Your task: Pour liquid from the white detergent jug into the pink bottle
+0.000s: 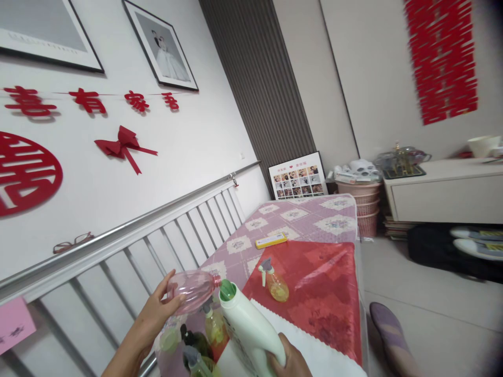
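- Head view: my left hand (159, 301) pinches the pink bottle (192, 291), sideways above the bed (255, 224), thumb against fingers.
- My right hand (293, 358) grips the white bottle (251, 322) by its handle, green mouth (227, 291) just beside the pink neck; contact unclear.
- Best, I'd say: line up both openings, tilt slowly, avoid squeezing, clear the spray bottles (215, 329).

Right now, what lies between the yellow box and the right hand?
In the head view, a spray bottle on red cloth, then some white cloth, lie between the yellow box and the right hand, which grips the jug.
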Available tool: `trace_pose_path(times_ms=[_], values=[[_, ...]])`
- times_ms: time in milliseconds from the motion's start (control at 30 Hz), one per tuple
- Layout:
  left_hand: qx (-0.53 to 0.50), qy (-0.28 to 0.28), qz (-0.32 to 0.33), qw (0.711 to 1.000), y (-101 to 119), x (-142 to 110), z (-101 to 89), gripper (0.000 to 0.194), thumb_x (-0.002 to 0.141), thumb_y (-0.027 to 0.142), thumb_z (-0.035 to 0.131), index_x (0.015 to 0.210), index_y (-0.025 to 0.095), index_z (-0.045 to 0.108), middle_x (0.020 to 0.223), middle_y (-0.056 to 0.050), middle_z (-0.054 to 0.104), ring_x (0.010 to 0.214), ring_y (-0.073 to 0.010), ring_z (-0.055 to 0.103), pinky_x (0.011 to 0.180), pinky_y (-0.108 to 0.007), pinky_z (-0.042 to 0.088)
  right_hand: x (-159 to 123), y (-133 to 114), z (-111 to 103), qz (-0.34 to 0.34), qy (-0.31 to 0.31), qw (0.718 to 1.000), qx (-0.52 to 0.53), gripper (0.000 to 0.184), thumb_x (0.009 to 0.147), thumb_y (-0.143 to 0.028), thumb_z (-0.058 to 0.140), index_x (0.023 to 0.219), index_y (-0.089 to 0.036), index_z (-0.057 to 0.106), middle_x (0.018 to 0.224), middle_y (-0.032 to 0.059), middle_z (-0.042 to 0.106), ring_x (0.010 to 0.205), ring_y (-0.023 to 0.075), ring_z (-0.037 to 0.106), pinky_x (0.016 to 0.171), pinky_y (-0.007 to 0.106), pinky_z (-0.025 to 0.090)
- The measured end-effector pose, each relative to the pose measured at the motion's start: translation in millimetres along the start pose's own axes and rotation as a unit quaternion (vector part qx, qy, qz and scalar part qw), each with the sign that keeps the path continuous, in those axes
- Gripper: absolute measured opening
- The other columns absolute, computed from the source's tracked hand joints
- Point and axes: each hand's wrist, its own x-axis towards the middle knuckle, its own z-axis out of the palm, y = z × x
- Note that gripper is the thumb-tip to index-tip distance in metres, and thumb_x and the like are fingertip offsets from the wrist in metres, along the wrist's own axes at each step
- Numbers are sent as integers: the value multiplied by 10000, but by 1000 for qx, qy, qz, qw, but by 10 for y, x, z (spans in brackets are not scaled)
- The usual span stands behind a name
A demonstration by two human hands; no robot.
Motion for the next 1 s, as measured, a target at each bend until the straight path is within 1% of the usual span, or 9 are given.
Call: trace_pose_path(times_ms=[133,300,533,800,1000], values=[[0,-3,1,1000,17,-5,10,981,710,546,731,1518,273,247,1512,-194,434,1322,-333,525,1133,-498,396,-9,-2,2,0,-3,1000,-1,219,841,-415,431,808,-243,562,785,55,729,764,229,714,716,301,527],[3,4,-3,1000,36,-7,7,991,685,553,750,1510,281,273,1508,-183,454,1297,-323,550,1122,-486,406,-7,8,6,-2,-1,1000,-2,181,837,-375,424,783,-252,545,770,44,722,761,227,710,709,296,523],[7,-1,2,1000,22,5,4,1002,687,573,739,1513,272,260,1508,-182,439,1271,-319,560,1102,-476,421,11,23,1,3,-7,1000,-6,179,813,-382,425,800,-246,540,791,63,726,772,235,713,719,310,527],[15,-10,-5,1000,29,21,-1,948,735,531,705,1518,283,232,1514,-173,424,1316,-307,520,1120,-470,397,10,6,15,9,-6,1000,-6,196,817,-418,416,777,-254,515,773,68,720,760,252,708,715,335,527],[13,-10,-5,1000,24,18,-14,997,712,547,727,1524,274,220,1530,-186,408,1316,-316,522,1124,-481,393,-8,-44,-19,9,-12,1000,7,210,819,-421,417,789,-246,529,793,74,725,775,256,711,731,344,530]])
